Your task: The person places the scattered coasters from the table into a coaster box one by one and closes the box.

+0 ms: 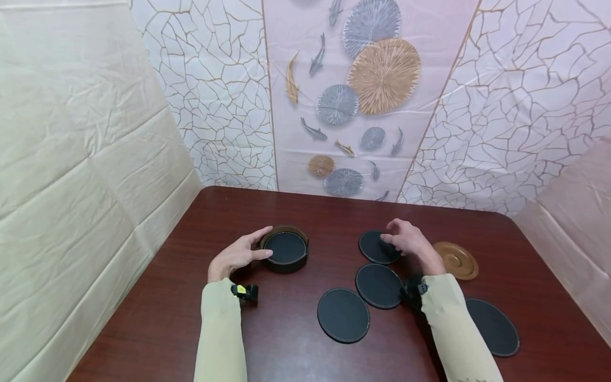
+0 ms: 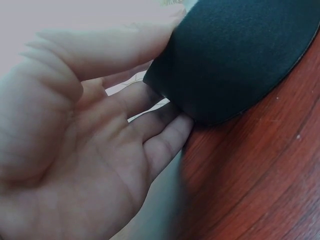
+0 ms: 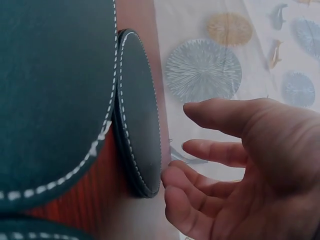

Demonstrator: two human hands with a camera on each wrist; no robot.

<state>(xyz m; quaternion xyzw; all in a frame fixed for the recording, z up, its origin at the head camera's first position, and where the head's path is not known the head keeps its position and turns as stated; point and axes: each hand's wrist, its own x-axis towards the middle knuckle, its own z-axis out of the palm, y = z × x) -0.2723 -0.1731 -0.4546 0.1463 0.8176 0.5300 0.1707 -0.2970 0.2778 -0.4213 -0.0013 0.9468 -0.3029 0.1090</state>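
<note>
At the left of the table, my left hand [image 1: 237, 255] grips a round black coaster holder [image 1: 285, 267] by its left side, thumb and fingers spread around the wall. A black disc lies inside its brown-edged rim. The left wrist view has the thumb in front of the dark wall [image 2: 235, 60], with the other fingertips partly hidden behind it. Over the farthest black coaster [image 1: 374, 248] hovers my right hand [image 1: 406, 239], its fingers loosely bent. In the right wrist view the fingertips are close to that white-stitched coaster [image 3: 142, 115]; contact is hard to tell.
Two more black coasters, one in the middle [image 1: 379, 286] and one nearer [image 1: 343, 315], lie in front of the right hand. A brown round lid [image 1: 456, 260] and another black coaster [image 1: 494, 327] lie beyond the right forearm. Patterned cloth [image 1: 224, 95] hangs behind the table.
</note>
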